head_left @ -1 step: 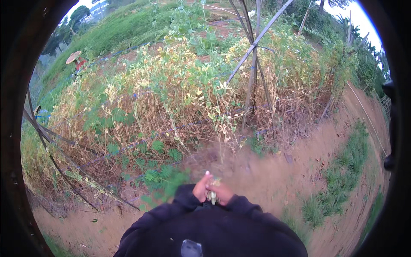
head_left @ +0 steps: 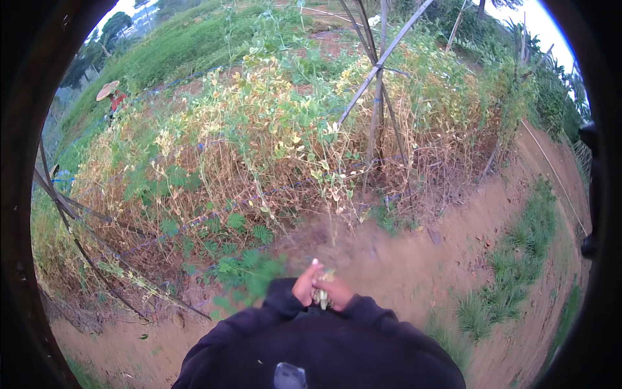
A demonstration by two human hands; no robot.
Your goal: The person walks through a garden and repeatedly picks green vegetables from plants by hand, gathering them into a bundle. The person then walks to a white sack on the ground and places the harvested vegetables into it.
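Note:
Close to my body at the lower middle, my left hand (head_left: 302, 287) and my right hand (head_left: 339, 291) meet, both in dark sleeves. Between them is a small bunch of pale, whitish-green pods (head_left: 322, 298), apparently pea pods, with the fingers closed around it. A yellowish tip sticks out above the right fingers. One finger or thumb of the left hand points up, pale at its end. How many pods there are is hidden by the hands. Beyond the hands stand drying, yellow-brown climbing plants (head_left: 259, 155).
Crossed wooden poles (head_left: 378, 84) rise among the plants, and more dark poles (head_left: 78, 227) lean at the left. Blue strings run through the stems. A dirt path (head_left: 414, 266) with grass tufts (head_left: 512, 279) curves right. Far left is a person in a wide hat (head_left: 108, 91).
The plants and poles sit slightly further left in view, from a small head turn. My hands keep the same place and hold.

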